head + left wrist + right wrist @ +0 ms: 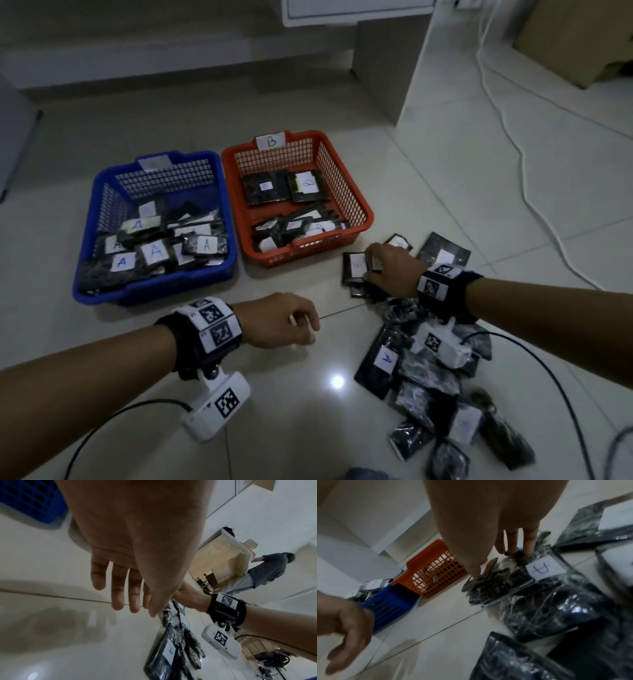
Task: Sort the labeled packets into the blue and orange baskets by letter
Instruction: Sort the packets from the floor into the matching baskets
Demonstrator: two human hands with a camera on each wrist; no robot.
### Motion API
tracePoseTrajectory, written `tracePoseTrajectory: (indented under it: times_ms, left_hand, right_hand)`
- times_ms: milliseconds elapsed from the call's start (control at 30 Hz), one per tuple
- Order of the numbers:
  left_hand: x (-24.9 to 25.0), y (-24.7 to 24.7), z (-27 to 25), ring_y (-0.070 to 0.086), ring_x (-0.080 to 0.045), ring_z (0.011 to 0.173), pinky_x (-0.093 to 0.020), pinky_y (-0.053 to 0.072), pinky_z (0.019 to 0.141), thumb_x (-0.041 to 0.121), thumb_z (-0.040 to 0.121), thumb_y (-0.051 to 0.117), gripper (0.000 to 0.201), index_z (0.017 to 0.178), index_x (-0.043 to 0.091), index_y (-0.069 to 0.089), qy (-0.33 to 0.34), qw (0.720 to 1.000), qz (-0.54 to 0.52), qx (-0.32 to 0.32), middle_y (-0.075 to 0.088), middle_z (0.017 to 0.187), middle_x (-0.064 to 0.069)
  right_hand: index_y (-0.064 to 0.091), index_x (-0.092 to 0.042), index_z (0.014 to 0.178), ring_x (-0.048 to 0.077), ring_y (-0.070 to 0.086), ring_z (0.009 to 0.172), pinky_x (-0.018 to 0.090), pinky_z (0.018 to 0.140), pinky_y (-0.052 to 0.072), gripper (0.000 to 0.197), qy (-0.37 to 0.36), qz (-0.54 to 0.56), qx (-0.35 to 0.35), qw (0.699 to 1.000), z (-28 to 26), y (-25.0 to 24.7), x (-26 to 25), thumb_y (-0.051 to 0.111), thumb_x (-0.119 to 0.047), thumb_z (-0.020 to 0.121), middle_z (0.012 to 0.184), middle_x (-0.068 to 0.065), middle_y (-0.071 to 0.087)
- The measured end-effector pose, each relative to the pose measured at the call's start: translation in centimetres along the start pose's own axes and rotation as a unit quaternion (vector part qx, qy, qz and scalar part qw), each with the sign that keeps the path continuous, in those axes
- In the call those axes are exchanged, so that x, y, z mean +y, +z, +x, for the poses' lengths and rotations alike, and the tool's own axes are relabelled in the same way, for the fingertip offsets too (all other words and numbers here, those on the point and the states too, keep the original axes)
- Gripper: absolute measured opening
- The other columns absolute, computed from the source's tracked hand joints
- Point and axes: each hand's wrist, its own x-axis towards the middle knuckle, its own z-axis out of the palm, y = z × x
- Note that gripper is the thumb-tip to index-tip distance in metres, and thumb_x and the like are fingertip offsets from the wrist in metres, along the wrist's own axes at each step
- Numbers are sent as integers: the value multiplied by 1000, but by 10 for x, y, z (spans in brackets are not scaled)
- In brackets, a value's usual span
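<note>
The blue basket (154, 291) at left holds several dark packets labelled A. Beside it the orange basket (352, 192), tagged B, holds several B packets. Loose packets (428, 377) lie in a heap on the floor at right, one showing an A label (385, 359). My right hand (371, 269) is down at the heap's far end, just right of the orange basket (435, 566). Its thumb and fingertips (517, 550) pinch a small packet (376, 264) whose edge is tilted up, next to a B-labelled packet (356, 269). My left hand (308, 329) hovers over bare floor with relaxed, empty fingers (118, 588).
A white cable (524, 192) runs across the tiles at right. A white cabinet leg (387, 68) stands behind the baskets and a cardboard box (575, 41) sits at far right. Another person (267, 572) crouches in the background. Black camera cables trail from both wrists.
</note>
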Motion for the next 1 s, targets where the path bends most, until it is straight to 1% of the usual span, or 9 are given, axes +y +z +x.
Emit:
tracePoseTrajectory:
  times_ms: [100,167,267,367,467,567,767,867,1000]
  left_hand:
    - [-1,3,2,66,-8,85,-30,54,84,34,93,65,24,113,21,67,-41,996,-40,-73,69,101,6]
    - [-7,3,-1,68,-7,83,-26,54,79,29,93,65,21,111,18,69,-59,992,-79,-80,68,95,8]
    - [-18,0,-6,68,-9,79,-22,55,73,21,93,66,17,107,13,70,-65,989,-134,11,69,88,8]
    - [-27,0,-8,68,-15,79,-22,55,68,18,92,67,17,106,10,70,-81,978,-174,78,72,96,-6]
    - [-32,2,-10,67,-15,78,-14,49,59,16,91,67,20,109,7,68,-98,969,-204,103,69,92,-5]
    - [-35,5,-7,69,-16,83,-18,52,66,22,90,69,26,115,15,62,-107,959,-237,110,70,103,-7]
    - [-30,17,14,70,-15,92,-30,57,78,28,88,73,45,126,28,48,-100,940,-291,144,65,113,-2]
    - [-25,22,23,70,-18,93,-31,57,78,24,91,70,36,122,25,53,-84,944,-277,156,71,106,-4]
    - [-22,27,29,70,-8,75,-22,55,70,18,93,67,16,108,16,62,-74,955,-245,151,73,97,-7]
  right_hand:
    - [41,-15,142,36,58,117,46,95,51,74,26,11,-7,1000,3,10,-5,70,-52,84,129,17,60]
    - [38,-17,146,35,56,120,46,97,50,85,36,13,1,999,6,11,-7,76,-53,79,133,15,56]
    - [37,-21,146,30,52,120,45,98,49,93,53,45,9,998,8,9,-13,86,-42,70,133,10,46]
    - [37,-19,145,28,54,111,40,92,50,96,35,88,27,995,7,9,-22,91,-25,66,125,11,48]
    - [37,-22,142,21,62,92,30,76,52,88,6,162,29,986,1,10,-30,87,-14,70,109,2,59]
    - [45,-23,128,12,64,76,21,61,51,69,11,259,-22,966,-6,11,-38,86,-11,73,91,-4,65]
    - [64,-14,102,4,64,64,20,61,53,39,-20,323,-124,938,-21,14,-49,88,-9,72,86,0,72]
    - [65,-12,103,6,64,62,27,64,57,38,-20,352,-143,925,-31,19,-52,87,-8,73,88,2,73]
    - [64,-9,103,10,68,72,24,65,57,32,-11,342,-149,928,-37,22,-46,84,-8,77,93,5,74]
